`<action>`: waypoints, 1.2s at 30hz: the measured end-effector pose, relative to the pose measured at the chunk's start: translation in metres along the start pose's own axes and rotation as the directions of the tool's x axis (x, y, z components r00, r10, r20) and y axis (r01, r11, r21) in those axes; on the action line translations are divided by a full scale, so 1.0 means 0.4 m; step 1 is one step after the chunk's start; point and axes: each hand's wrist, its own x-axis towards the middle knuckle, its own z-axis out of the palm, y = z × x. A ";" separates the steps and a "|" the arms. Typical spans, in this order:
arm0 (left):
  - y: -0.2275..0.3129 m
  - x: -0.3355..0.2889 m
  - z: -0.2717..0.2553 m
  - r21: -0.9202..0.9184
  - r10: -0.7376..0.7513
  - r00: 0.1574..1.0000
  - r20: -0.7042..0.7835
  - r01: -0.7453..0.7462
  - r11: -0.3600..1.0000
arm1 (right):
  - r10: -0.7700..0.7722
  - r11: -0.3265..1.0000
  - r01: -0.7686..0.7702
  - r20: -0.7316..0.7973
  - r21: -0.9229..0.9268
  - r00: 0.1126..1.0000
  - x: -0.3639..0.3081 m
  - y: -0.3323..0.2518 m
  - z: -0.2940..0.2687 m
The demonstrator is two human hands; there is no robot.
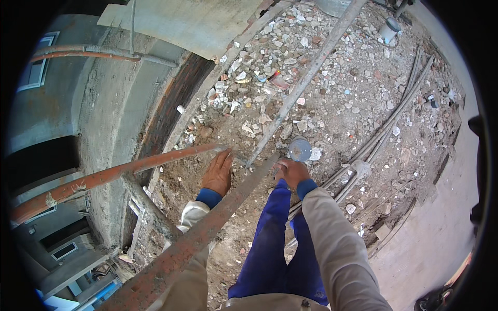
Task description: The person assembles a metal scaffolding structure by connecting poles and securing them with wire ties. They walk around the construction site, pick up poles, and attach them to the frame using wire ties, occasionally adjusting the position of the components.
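Rusty frame (205, 224) crossing the ground's (340, 116) left edge: right hand (293, 172) curled at one end, left hand (218, 173) flatter, seemingly for balance!

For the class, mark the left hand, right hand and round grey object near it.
Left hand (217, 174), head view: back of the hand.
Right hand (293, 172), head view: back of the hand.
Round grey object (299, 150), head view: its upper face.
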 end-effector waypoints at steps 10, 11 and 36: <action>-0.036 -0.089 0.140 -0.104 -0.366 0.921 0.132 0.380 0.919 | -0.200 0.979 0.202 0.301 0.023 0.932 0.173 -0.029 0.110; -0.027 -0.114 0.181 -0.199 -0.463 0.878 0.123 0.479 0.855 | -0.212 0.975 0.222 0.278 -0.002 0.937 0.176 -0.027 0.120; 0.222 -0.144 0.393 -0.779 -0.653 0.645 0.398 0.613 0.131 | 0.158 0.887 -0.071 -0.156 0.455 0.975 -0.117 -0.092 0.205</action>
